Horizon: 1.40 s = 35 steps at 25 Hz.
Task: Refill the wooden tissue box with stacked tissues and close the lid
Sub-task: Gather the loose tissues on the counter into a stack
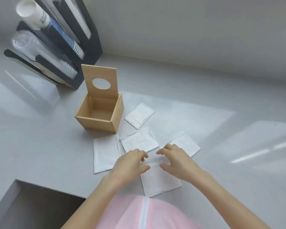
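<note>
The wooden tissue box (96, 123) stands on the grey counter with nothing inside it. Its lid (100, 75), with a round hole, is swung upright at the back. Several folded white tissues lie flat in front of the box: one beside its right wall (139, 115), one in the middle (139, 141), one at the left (104, 154), one at the right (186, 144) and the nearest one (158, 180). My left hand (130, 164) and my right hand (175, 161) both pinch the far edge of the nearest tissue, which is lifted slightly.
A black cup dispenser (59, 45) with stacked paper and plastic cups leans at the back left, close behind the box. A recessed opening (31, 207) cuts into the counter at the near left. A wall runs along the back.
</note>
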Motion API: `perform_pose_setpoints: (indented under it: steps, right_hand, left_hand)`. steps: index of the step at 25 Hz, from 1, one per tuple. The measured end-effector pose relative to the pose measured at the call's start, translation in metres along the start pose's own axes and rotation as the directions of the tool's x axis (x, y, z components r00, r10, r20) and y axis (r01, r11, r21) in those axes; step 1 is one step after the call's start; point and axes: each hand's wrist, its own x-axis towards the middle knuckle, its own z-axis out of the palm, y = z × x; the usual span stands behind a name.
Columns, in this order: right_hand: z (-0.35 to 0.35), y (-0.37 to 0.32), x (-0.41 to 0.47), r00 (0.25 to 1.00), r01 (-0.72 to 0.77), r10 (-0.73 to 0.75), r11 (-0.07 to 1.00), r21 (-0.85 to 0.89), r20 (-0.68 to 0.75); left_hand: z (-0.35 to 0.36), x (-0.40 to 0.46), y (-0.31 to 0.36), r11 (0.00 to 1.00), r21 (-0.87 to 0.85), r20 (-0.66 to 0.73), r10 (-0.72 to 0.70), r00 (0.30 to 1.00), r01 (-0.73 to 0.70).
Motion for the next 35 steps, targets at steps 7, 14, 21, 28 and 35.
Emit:
perform_pose_setpoints:
  steps: [7, 14, 21, 28, 35]
  right_hand:
    - [0.015, 0.001, 0.006, 1.0, -0.014, 0.011, 0.994, -0.107, -0.029]
    - [0.016, -0.002, 0.004, 0.998, -0.054, 0.049, 0.992, -0.11, -0.046]
    - [0.024, 0.001, -0.003, 0.992, -0.026, 0.028, 0.999, 0.018, -0.121]
    - [0.016, 0.009, -0.005, 0.98, -0.018, 0.068, 0.966, 0.257, -0.185]
    - [0.002, 0.005, -0.01, 0.98, 0.025, 0.084, 0.844, 0.535, -0.179]
  left_hand:
    - [0.024, 0.0, 0.001, 0.999, 0.042, -0.035, -0.03, 0.999, 0.032]
    - [0.026, 0.001, 0.001, 0.998, 0.057, -0.037, -0.024, 0.999, 0.026]
    - [0.022, -0.002, 0.004, 0.998, -0.042, -0.027, -0.053, 0.998, 0.052]
    - [0.012, -0.004, 0.0, 0.99, -0.12, -0.069, -0.076, 0.995, 0.067]
    - [0.005, -0.004, 0.012, 0.979, -0.202, -0.026, -0.001, 1.0, -0.004]
